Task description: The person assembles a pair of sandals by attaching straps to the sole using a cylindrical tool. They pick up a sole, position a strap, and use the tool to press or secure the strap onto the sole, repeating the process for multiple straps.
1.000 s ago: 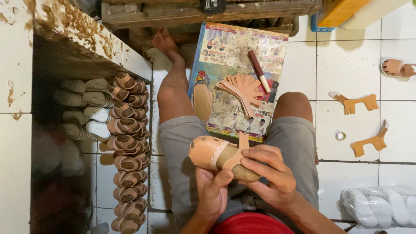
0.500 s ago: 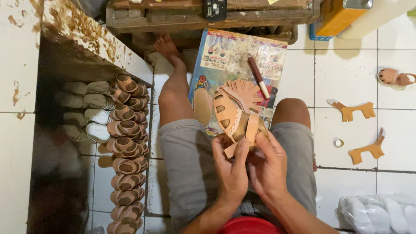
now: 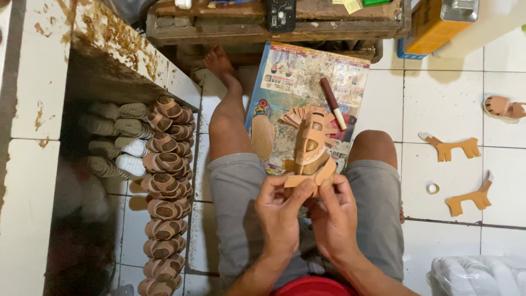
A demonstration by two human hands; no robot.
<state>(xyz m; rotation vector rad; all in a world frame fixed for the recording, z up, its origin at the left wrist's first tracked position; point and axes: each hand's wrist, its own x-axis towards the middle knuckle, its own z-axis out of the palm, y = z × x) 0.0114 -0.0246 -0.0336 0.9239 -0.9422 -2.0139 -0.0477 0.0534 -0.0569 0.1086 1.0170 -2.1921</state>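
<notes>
Head view: left hand point(image 3: 279, 211) and right hand point(image 3: 334, 211) both pinching straps of tan sandal upper point(image 3: 311, 148), held upright above lap, over printed cardboard sheet point(image 3: 307, 82), beside stacked sandals point(image 3: 164, 186).

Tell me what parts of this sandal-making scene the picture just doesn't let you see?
All in the head view:
- Lower end of the tan sandal: covered by the fingers of the left hand and right hand.
- Deepest pairs in the sandal stack: lost in shadow under the tiled ledge.
- White plastic bag: cut off by the bottom edge.
- Yellow can: cut off by the top edge.
</notes>
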